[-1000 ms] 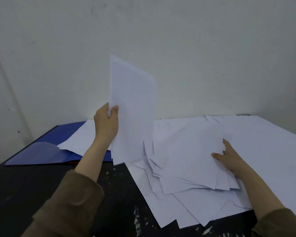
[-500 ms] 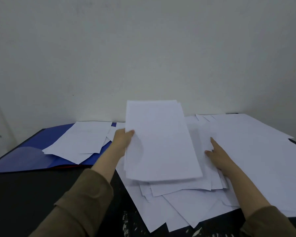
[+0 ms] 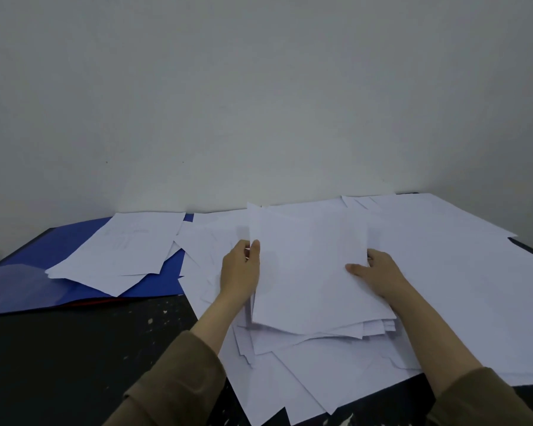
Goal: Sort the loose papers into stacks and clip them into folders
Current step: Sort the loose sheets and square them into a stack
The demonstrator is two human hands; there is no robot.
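Note:
A stack of white papers (image 3: 308,272) is held between both hands over the middle of the table. My left hand (image 3: 239,270) grips its left edge, thumb on top. On the right edge, my right hand (image 3: 379,272) holds the same stack with the thumb pressed on the top sheet. Loose white papers (image 3: 289,373) lie fanned out underneath and toward the front edge. An open blue folder (image 3: 43,272) lies at the left with a few sheets (image 3: 123,250) on it.
More white sheets (image 3: 458,272) cover the right half of the dark, paint-speckled table (image 3: 74,364). A plain grey wall (image 3: 259,103) rises right behind the table. The table's right edge (image 3: 529,247) shows dark beyond the paper.
My left hand brought the upright sheets down flat onto the pile. My right hand moved from the pile's side onto the stack's right edge, so both hands now hold it.

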